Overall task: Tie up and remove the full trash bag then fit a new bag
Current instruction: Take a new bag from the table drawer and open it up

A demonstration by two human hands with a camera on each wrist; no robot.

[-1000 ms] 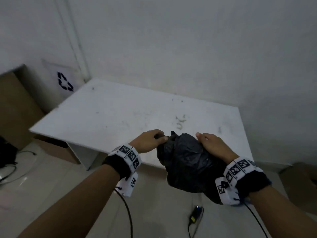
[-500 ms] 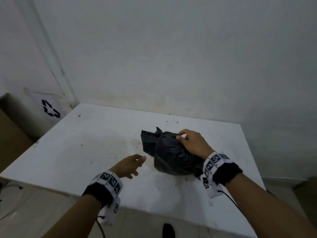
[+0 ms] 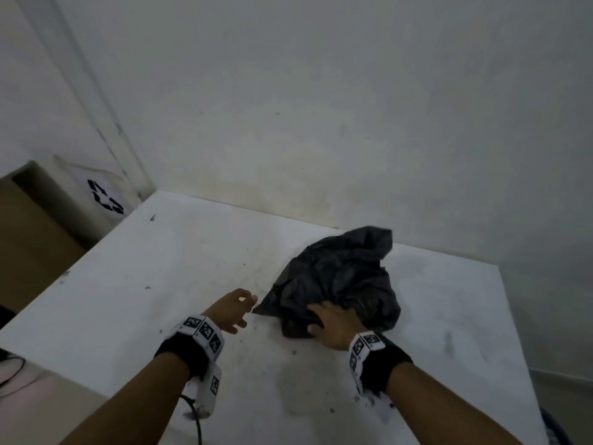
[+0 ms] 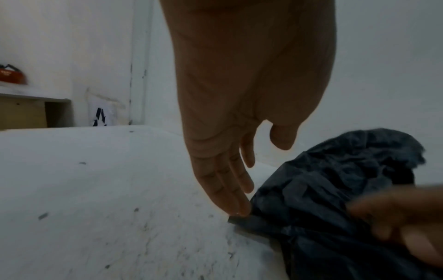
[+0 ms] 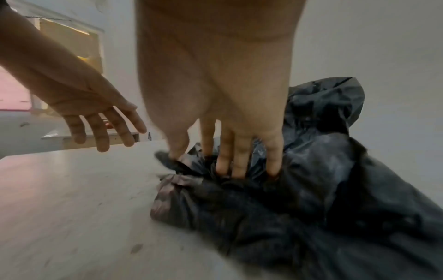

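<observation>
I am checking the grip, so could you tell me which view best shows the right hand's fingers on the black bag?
The right wrist view: the fingers dig into the black bag. The head view shows only the right hand's back; the left wrist view shows a blur.

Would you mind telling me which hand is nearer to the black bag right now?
Right. The right hand presses on the bag's near end, fingers dug into the plastic. The left hand is open beside the bag's left corner.

Bare storeroom: scuffed white table [image 3: 160, 284]
</observation>
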